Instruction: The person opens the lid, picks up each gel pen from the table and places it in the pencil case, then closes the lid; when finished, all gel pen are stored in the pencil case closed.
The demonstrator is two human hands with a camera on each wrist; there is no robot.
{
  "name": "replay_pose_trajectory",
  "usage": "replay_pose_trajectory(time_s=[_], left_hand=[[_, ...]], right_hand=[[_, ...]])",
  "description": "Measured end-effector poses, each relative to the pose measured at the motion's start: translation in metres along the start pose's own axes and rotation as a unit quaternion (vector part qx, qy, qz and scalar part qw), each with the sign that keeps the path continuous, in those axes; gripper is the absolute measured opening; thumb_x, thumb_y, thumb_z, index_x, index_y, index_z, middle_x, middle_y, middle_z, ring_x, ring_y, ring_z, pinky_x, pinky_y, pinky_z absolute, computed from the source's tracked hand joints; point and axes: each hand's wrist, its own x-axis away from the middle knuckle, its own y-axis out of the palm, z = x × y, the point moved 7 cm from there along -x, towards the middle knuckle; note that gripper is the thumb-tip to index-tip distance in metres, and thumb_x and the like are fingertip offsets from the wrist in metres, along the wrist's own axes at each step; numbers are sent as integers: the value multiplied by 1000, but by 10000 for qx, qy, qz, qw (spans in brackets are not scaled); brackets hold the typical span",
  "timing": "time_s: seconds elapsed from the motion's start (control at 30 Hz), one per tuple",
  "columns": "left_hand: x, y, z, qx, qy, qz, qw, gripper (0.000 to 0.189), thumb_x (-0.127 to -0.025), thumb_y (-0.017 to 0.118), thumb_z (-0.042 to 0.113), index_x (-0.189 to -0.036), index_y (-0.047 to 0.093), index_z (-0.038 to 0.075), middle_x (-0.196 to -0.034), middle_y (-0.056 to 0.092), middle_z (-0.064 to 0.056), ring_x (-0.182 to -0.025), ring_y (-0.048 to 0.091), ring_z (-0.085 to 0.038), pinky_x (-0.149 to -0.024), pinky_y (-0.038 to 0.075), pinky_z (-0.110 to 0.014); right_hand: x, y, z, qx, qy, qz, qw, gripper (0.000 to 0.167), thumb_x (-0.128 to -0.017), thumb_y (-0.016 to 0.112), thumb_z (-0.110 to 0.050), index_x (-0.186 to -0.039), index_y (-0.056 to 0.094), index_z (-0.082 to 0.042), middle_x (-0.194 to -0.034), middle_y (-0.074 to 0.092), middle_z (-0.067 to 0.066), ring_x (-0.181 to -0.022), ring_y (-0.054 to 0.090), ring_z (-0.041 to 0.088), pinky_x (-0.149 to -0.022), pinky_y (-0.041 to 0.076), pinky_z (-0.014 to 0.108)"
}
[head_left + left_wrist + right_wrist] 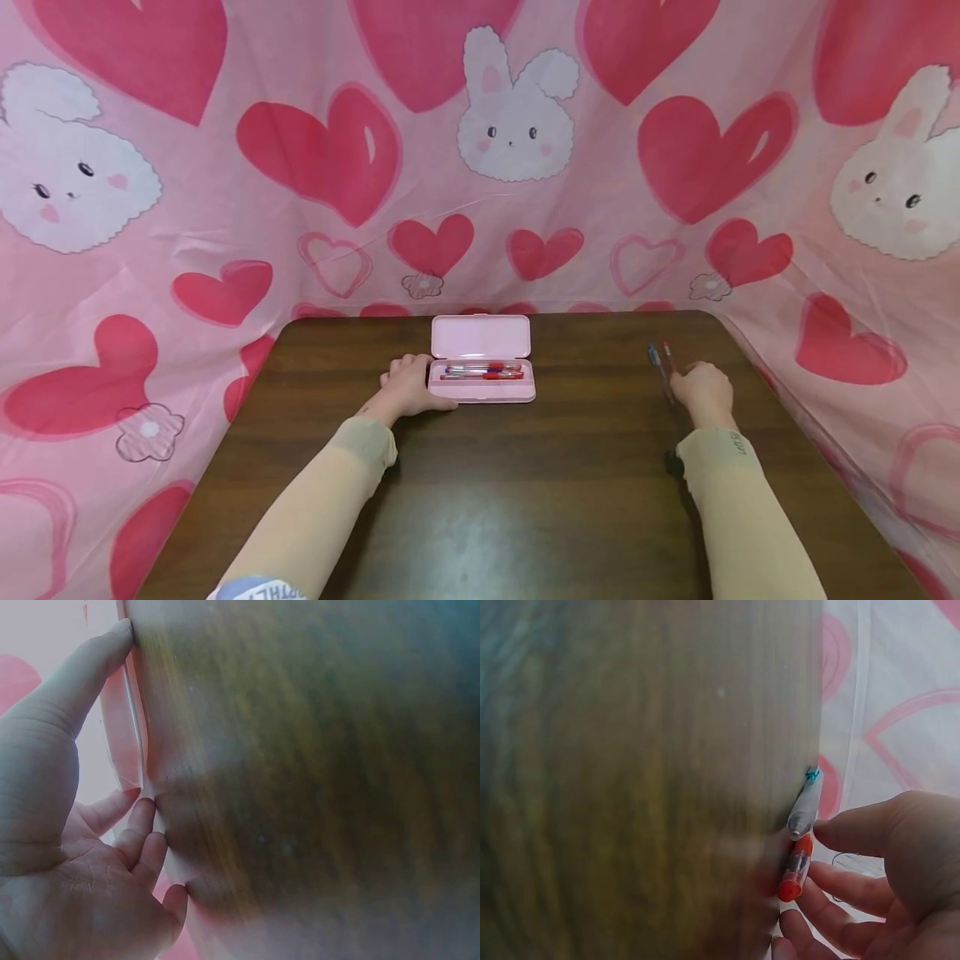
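My left hand [405, 387] rests at the left end of an open pink pencil case [480, 392]. Its thumb lies along the front edge and its loosely bent fingers are by the left side; in the left wrist view the thumb [97, 664] touches the case's wall. Inside the case lie several clear-barrelled pens [483, 372], some with red caps. Over at the right, my right hand [703, 390] pinches a red pen [796, 868] between thumb and forefinger, close to the tabletop. Against it on the left is a blue-capped pen [654, 356], its near end beside my thumb.
The dark wooden table [480, 500] has a far edge just behind the case's raised lid [480, 337]. Pink cloth [525, 208] with hearts and rabbits hangs behind and along both sides. Glare lies on the table's near middle.
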Motion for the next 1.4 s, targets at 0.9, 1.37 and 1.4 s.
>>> replay_pose_trajectory(time_s=[0.9,1.37,1.4], left_hand=[[-3,-1,2,-14,-30,-64,10000,104,-75,95,65,-152,52,8,-146,56,-18,-140,42,-41,-114,33,-62],[2,-2,2,17,-73,-73,9999,105,-75,94,65,-152,51,8,-147,55,-18,-140,42,-40,-113,34,-61],[2,-2,2,20,-70,-73,9999,105,-75,94,65,-152,51,8,-147,55,-18,-140,42,-40,-113,34,-61]], right_hand=[[-1,-4,5,-389,343,-4,9987,39,-93,58,-22,-117,76,2,-127,73,33,-115,68,58,-87,56,61],[6,-14,-45,-564,-146,493,9971,41,-104,56,-27,-131,72,0,-132,72,31,-114,68,55,-85,55,63],[7,-16,-51,-559,-263,578,9964,40,-104,56,-27,-129,73,0,-132,72,31,-115,68,56,-87,55,65]])
